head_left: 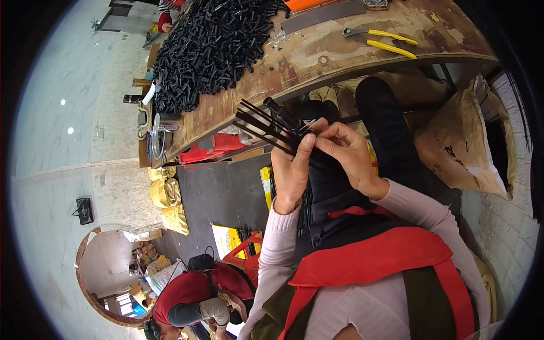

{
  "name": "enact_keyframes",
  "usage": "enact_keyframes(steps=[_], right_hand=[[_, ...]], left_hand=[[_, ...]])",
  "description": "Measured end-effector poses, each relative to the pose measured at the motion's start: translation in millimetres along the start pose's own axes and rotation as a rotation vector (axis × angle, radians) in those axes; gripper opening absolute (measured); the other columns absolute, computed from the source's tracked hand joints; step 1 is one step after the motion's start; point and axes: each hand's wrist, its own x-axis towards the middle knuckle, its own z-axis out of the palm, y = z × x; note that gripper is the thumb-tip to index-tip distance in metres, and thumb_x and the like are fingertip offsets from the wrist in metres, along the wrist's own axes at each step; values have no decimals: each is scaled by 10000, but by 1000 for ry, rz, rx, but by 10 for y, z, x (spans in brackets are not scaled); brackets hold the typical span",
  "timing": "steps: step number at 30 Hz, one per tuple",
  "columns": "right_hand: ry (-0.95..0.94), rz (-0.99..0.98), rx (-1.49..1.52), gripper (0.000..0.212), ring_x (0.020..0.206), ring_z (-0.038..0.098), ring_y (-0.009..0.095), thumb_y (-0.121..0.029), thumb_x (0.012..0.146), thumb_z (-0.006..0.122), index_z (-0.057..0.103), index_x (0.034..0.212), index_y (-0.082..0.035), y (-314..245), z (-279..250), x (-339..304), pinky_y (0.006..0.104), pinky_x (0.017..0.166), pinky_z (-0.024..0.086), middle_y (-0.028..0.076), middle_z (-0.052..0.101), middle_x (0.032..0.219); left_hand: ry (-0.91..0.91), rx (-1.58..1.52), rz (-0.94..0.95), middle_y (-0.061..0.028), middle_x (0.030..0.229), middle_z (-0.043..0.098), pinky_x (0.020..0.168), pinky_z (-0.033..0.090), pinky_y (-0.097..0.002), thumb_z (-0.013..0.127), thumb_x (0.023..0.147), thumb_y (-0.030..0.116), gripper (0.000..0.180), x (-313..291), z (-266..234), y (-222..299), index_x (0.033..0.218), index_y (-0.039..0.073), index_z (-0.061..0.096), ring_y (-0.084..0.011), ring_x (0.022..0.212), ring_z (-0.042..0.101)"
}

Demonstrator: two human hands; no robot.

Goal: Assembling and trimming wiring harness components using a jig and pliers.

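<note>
My left hand (292, 170) is closed around a bundle of thin black rods (258, 126), which fan out toward the workbench. In the same grip is a short black plastic tube (281, 115), its open end pointing up and left. My right hand (348, 148) meets the left at the tube's near end, thumb and fingers pinched together. A thin, light-coloured sliver (310, 124) shows by those fingertips; its kind is too small to make out. Both hands are over my lap, just off the bench's front edge.
On the wooden workbench (306, 71) lie a heap of black tubes (209, 51), yellow-handled cutting pliers (391, 42), a grey flat strip (323, 16) and an orange tray (303, 4). A paper sack (462, 141) stands at right. Another person (192, 292) bends at lower left; a co-worker's hand (166, 26) shows beyond the heap.
</note>
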Motion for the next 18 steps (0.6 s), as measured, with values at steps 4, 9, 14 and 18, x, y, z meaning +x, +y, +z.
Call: enact_keyframes(steps=[4,9,14,18], right_hand=[[-35,15,-1,157,952,588,78,-133,938,669,632,1024,-7,69,-31,75,215,868,459,20,633,1012],[-207,247,104,332,1088,558,96,-231,997,580,608,1261,-30,76,-84,111,250,995,407,27,636,1128],[-205,269,140,349,1093,565,101,-222,985,599,603,1276,-29,75,-131,109,252,996,417,25,637,1169],[-165,285,155,322,1093,563,96,-209,983,601,624,1243,-19,27,-162,119,248,987,425,19,638,1161]], left_hand=[[-21,341,42,-174,1160,674,951,468,-318,568,997,181,323,10,-103,-47,1158,-93,626,-197,1056,628],[8,418,142,-123,1008,728,731,488,-284,570,983,163,268,4,-179,-198,1137,-34,666,-123,788,609],[72,394,143,-101,980,741,622,488,-261,573,968,138,227,5,-115,-299,1062,-42,677,-85,697,613],[151,252,186,-113,997,740,633,498,-265,570,962,128,208,50,42,-338,1031,-32,682,-87,726,636]])
